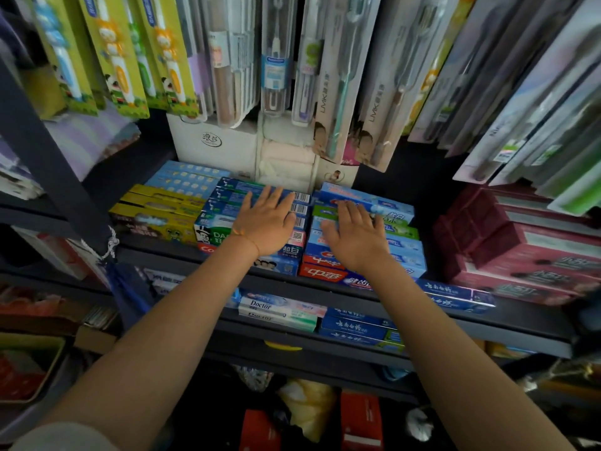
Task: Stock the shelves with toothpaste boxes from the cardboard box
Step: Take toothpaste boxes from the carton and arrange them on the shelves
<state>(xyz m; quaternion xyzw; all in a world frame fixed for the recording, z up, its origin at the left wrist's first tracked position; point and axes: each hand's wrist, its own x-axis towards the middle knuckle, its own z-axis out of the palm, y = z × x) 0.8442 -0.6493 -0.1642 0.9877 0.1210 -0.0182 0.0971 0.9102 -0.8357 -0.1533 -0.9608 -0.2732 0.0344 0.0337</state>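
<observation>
Both my arms reach to the upper dark shelf [182, 255], which is packed with toothpaste boxes. My left hand [268, 219] lies flat, fingers straight, on a stack of blue toothpaste boxes [227, 203]. My right hand [356, 237] rests with fingers spread on the neighbouring stack of light-blue and green boxes [395, 219], above red boxes [320, 271] at the shelf front. Yellow children's toothpaste boxes [156, 216] lie to the left. Neither hand grips a box. The cardboard box is not in view.
Toothbrush packs [344, 92] hang down over the shelf from above. Dark red boxes [527, 255] are stacked at the right. A lower shelf [455, 323] holds white "Doctor" boxes [276, 310] and dark blue boxes [361, 327]. Red packages [359, 421] sit near the floor.
</observation>
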